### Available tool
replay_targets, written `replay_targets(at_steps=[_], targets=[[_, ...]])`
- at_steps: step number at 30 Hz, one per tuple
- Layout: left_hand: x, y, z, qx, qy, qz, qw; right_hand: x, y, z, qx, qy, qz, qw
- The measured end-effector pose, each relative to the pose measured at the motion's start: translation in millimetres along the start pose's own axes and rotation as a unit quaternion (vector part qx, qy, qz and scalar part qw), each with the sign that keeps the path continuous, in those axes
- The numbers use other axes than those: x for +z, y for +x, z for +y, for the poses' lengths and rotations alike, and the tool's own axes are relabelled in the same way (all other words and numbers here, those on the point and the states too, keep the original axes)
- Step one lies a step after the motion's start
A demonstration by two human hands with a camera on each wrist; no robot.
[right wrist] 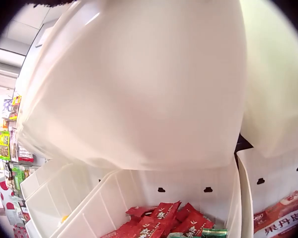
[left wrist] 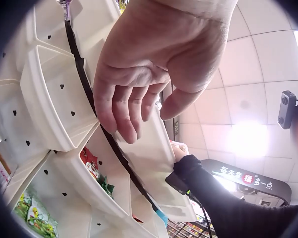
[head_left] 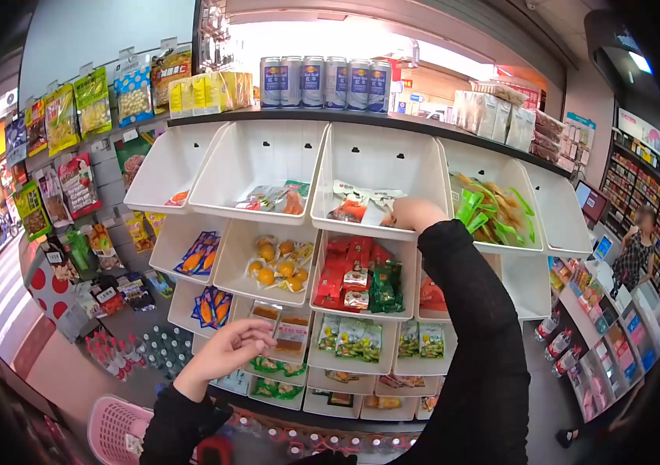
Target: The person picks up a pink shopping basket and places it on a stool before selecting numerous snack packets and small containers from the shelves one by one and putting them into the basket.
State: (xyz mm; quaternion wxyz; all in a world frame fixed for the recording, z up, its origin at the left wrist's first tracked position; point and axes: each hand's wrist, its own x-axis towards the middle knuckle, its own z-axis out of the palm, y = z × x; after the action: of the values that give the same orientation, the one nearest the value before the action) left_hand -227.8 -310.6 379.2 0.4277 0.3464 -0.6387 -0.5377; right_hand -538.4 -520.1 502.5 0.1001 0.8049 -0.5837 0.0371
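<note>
the right hand [head_left: 417,214] reaches into a white top-row bin [head_left: 384,159], at the snack packets [head_left: 351,208] lying on its floor; its fingertips are hidden, so i cannot tell whether it grips one. the left hand [head_left: 231,346] holds nothing, fingers loosely bent, before the lower bins. red packets [head_left: 343,263] and green packets [head_left: 387,288] fill the bin directly beneath.

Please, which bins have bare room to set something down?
The far-right top bin looks bare, beside the green-and-brown packets. Below it, right of the black sleeve, a lower bin looks bare where visible. The far-left top bin has room behind its orange packet. Crowded: the red and green packets, and where the right hand reaches among snack packets.
</note>
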Motion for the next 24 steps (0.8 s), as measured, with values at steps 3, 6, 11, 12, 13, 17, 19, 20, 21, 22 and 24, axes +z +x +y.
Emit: replay_targets(at_steps=[3,6,11,12,13,17,19,20,21,22,24], targets=[[3.1,-4.5,-2.6,-0.001,-0.004,0.000,1.000,1.1,4.6,-0.5,0.028,-0.004,-0.038,0.999],[4.4,-9.3,-7.0,-0.001,-0.005,-0.012,1.000,18.2,17.7,12.9,-0.026,0.033,-0.005,0.999],[7.3,-18.9,-10.7,0.002,-0.008,-0.003,1.000,-1.2,6.7,0.9,-0.019,-0.037,-0.083,0.996],[8.0,-20.6,-10.3,0.003,-0.009,-0.002,1.000,-3.3,6.4,-0.9,-0.023,-0.039,-0.081,0.996],[7.7,-22.0,-9.5,0.006,-0.009,0.003,1.000,-3.8,5.4,-1.3,-0.009,-0.050,-0.061,0.997],[5.8,-27.6,-10.4,0.003,0.008,-0.005,1.000,-2.1,4.3,-1.8,-0.014,-0.043,0.002,0.999],[4.4,-29.0,-15.1,-0.003,0.007,-0.006,1.000,-0.9,5.2,-1.9,-0.029,-0.044,0.011,0.999],[5.1,-30.4,-14.6,-0.004,0.002,0.000,1.000,-0.2,5.3,-3.6,-0.035,-0.046,0.007,0.998],[6.0,-30.8,-13.7,0.003,0.008,-0.004,1.000,0.6,4.7,-4.4,-0.041,-0.062,0.024,0.997],[6.5,-31.4,-13.3,0.011,0.015,-0.009,1.000,0.9,4.0,-4.9,-0.047,-0.078,0.042,0.995],[6.4,-33.6,-14.5,0.017,0.025,-0.005,1.000,-0.8,2.0,-7.5,-0.055,-0.089,0.042,0.994]])
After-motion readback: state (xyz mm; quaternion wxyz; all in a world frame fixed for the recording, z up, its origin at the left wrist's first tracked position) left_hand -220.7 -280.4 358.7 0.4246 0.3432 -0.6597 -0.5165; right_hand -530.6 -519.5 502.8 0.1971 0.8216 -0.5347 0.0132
